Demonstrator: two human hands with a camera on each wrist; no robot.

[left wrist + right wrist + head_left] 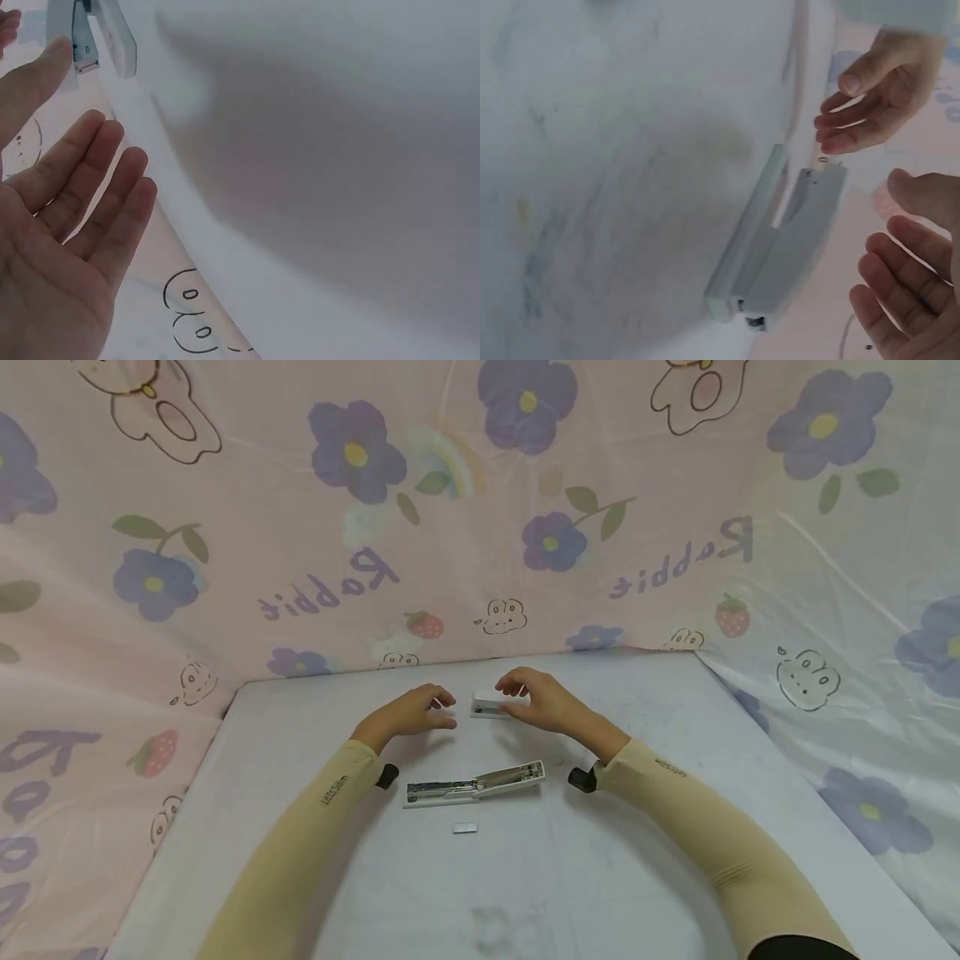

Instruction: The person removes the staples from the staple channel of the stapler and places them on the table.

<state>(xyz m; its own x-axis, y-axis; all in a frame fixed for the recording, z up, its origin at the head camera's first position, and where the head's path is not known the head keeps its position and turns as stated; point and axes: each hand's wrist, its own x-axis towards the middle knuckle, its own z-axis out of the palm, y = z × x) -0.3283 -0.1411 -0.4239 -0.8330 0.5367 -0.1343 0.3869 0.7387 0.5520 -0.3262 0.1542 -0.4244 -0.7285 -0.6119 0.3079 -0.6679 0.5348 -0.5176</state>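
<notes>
- Near the table's (600, 877) far edge, a white stapler (487, 703) sits between two hands.
- Left hand (408, 710): fingers loosely bent, thumb well apart from them, holding nothing.
- Right hand (551, 703): likewise loose and free of any grip, just beside the stapler.
- Between the wrists: an unfolded stapler (474, 789).
- Below it: a small staple strip (465, 828).
- Behind: patterned cloth (450, 543).

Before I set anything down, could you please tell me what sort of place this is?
Probably a makeshift, screened-off work area: a white table, patterned sheeting behind it and on both sides, and an open stapler with what looks like a staple strip nearby.
</notes>
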